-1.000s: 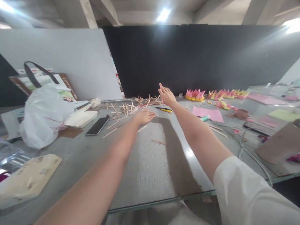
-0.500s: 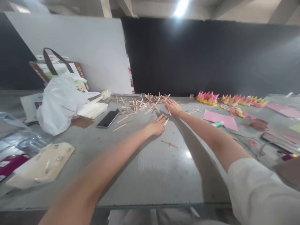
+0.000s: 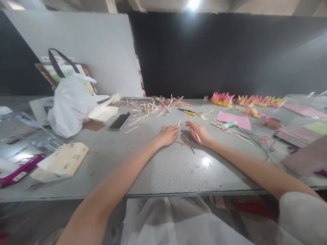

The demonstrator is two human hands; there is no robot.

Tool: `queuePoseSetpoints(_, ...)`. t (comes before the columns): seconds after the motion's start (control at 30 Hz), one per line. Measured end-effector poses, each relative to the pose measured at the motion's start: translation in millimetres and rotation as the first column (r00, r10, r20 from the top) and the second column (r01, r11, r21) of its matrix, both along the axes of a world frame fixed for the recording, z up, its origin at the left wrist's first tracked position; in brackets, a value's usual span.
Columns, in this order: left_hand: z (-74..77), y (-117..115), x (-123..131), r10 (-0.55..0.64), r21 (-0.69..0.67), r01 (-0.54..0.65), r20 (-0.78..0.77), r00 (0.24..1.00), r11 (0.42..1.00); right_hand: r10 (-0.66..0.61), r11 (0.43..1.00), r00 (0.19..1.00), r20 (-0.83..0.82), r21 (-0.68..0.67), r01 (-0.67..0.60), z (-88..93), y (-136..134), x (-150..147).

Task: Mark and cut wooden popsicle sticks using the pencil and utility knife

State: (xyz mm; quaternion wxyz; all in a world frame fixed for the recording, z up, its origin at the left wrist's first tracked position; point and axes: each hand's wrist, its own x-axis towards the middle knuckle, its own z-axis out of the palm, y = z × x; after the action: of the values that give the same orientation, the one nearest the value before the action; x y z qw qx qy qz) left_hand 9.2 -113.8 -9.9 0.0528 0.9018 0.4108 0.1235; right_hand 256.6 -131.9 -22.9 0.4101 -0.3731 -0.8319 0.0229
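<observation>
My left hand [image 3: 169, 133] rests on the grey table [image 3: 153, 170] with its fingers curled over a short wooden stick [image 3: 179, 123] whose tip pokes out past them. Close to its right, my right hand [image 3: 200, 132] lies on the table and grips a pink stick [image 3: 195, 132] that points away from me. Another loose stick [image 3: 182, 144] lies between the two hands. A heap of wooden sticks [image 3: 155, 105] sits farther back, beyond both hands.
A black phone [image 3: 119, 121], white plastic bag [image 3: 71, 105] and tote bag [image 3: 61, 69] sit at the left. A yellow cutter [image 3: 187, 111], glue stick [image 3: 228, 125], pink paper sheet [image 3: 233, 119] and paper lotus flowers [image 3: 222, 98] lie to the right. A cream packet [image 3: 61, 161] lies front left.
My right hand has drawn back from the stick heap toward me, now holding a pink stick beside my left hand. The left hand stayed roughly in place.
</observation>
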Motion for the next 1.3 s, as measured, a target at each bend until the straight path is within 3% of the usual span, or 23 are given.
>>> queuePoseSetpoints(0.23, 19.2, -27.9, -14.4, -0.028, 0.041, 0.020, 0.189, 0.982, 0.999, -0.027, 0.999, 1.000, 0.008, -0.026, 0.027, 2.2, 10.9, -2.3)
queuePoseSetpoints(0.4, 30.1, -23.5, -19.3, -0.113, -0.005, 0.116, 0.164, 0.980, 0.993, -0.016, 0.999, 1.000, 0.018, -0.038, 0.016, 5.9, 5.1, -1.6)
queuePoseSetpoints(0.53, 29.7, -14.5, -34.9, -0.193, -0.132, 0.205, 0.098, 0.976, 0.970, 0.007, 0.999, 1.000, 0.019, -0.043, -0.006, 6.4, 4.4, -1.4)
queuePoseSetpoints(0.67, 28.2, -9.9, -45.8, -0.198, -0.126, 0.204, 0.059, 0.978, 0.971, 0.026, 0.999, 0.999, 0.030, -0.045, -0.024, 3.3, 7.0, 0.9)
queuePoseSetpoints(0.9, 20.5, -9.2, -39.3, -0.227, -0.218, 0.225, 0.015, 0.974, 0.950, 0.043, 0.997, 0.999, 0.030, -0.071, -0.041, 5.5, 4.6, -1.3)
queuePoseSetpoints(1.07, 16.0, -15.5, -29.8, -0.140, -0.179, 0.137, -0.003, 0.990, 0.974, 0.049, 0.991, 0.999, 0.016, -0.122, -0.047, 8.9, 1.5, -3.3)
queuePoseSetpoints(1.2, 11.0, -20.0, -25.2, -0.019, -0.084, 0.019, 0.006, 1.000, 0.996, 0.069, 0.948, 0.974, -0.214, -0.290, -0.131, 7.7, 0.8, -8.4)
queuePoseSetpoints(1.3, 8.0, -20.4, -25.9, 0.027, -0.033, -0.027, 0.004, 1.000, 0.999, 0.071, 0.838, 0.877, -0.476, -0.448, -0.311, 7.2, -0.9, -15.3)
